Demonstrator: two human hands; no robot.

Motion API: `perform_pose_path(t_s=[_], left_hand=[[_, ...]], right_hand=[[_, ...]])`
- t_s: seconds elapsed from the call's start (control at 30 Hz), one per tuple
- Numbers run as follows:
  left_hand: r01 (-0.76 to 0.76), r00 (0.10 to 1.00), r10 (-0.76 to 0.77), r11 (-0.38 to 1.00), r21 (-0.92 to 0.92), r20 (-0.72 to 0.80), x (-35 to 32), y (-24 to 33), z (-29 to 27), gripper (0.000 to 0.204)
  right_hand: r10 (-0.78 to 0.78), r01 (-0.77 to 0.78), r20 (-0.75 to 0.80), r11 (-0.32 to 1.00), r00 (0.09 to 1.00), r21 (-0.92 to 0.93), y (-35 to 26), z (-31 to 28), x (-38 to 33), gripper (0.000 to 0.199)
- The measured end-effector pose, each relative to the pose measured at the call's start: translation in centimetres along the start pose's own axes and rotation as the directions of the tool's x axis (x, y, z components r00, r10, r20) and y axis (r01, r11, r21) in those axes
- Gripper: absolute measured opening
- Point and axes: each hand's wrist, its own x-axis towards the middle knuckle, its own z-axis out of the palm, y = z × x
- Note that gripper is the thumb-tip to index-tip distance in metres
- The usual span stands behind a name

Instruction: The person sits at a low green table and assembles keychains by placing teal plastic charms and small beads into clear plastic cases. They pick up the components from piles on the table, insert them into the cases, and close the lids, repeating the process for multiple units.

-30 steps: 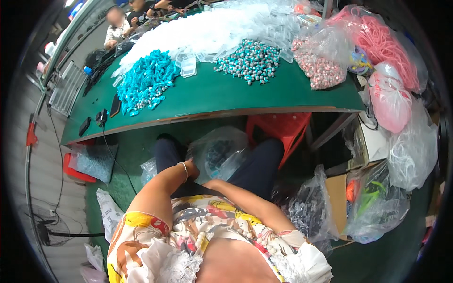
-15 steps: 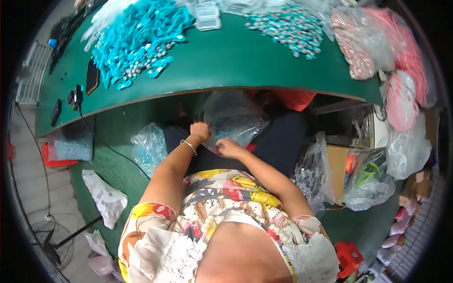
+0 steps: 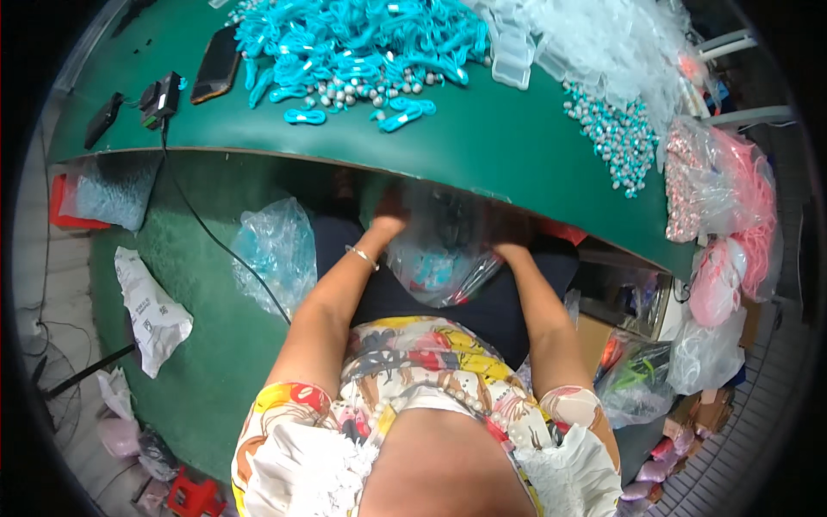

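A clear plastic bag (image 3: pixel 444 250) with turquoise pieces inside rests on my lap, just under the front edge of the green table (image 3: pixel 482 146). My left hand (image 3: pixel 389 217) grips the bag's left side, its fingers partly hidden in the shadow under the table. My right hand (image 3: pixel 510 246) holds the bag's right side, also half in shadow. A thin bracelet circles my left wrist.
On the table lie a heap of turquoise cords (image 3: pixel 353 43), silver beads (image 3: pixel 616 138), clear small boxes (image 3: pixel 517 60), a phone (image 3: pixel 215 65) and a charger (image 3: pixel 161 96). Bags of pink items (image 3: pixel 732 198) sit at the right. Plastic bags (image 3: pixel 276 250) lie on the floor.
My view has tipped down and closer to the table. Both hands have moved up under the table's edge and now grip the clear bag on my lap.
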Motion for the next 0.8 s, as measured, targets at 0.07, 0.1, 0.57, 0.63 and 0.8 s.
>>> perform_pose_path(t_s=[0.07,0.1,0.57,0.63,0.8], left_hand=[[-0.068,0.996,0.077,0.984,0.163,-0.05,-1.7,3.2,-2.3,0.059],[-0.039,0.992,0.06,0.982,0.186,-0.108,-3.0,5.2,-4.1,0.053],[-0.419,0.636,0.379,0.901,0.111,-0.673,-6.1,20.3,-25.3,0.017],[-0.336,0.643,0.347,0.929,0.156,-0.683,-5.2,20.4,-26.2,0.018],[-0.235,0.68,0.332,0.943,0.234,-0.654,-3.5,20.3,-26.2,0.02]], right_hand=[[0.039,-0.04,-0.013,0.995,0.999,-0.09,-3.2,-5.4,-2.1,0.03],[0.053,-0.043,0.054,0.985,0.997,-0.167,-4.1,-7.2,-3.3,0.03],[-0.26,0.496,-0.737,0.861,0.624,0.116,-7.6,-25.2,9.5,0.016],[-0.29,0.45,-0.695,0.891,0.658,0.055,-7.5,-23.9,12.1,0.014],[-0.332,0.468,-0.653,0.883,0.681,0.039,-6.7,-23.0,13.4,0.01]])
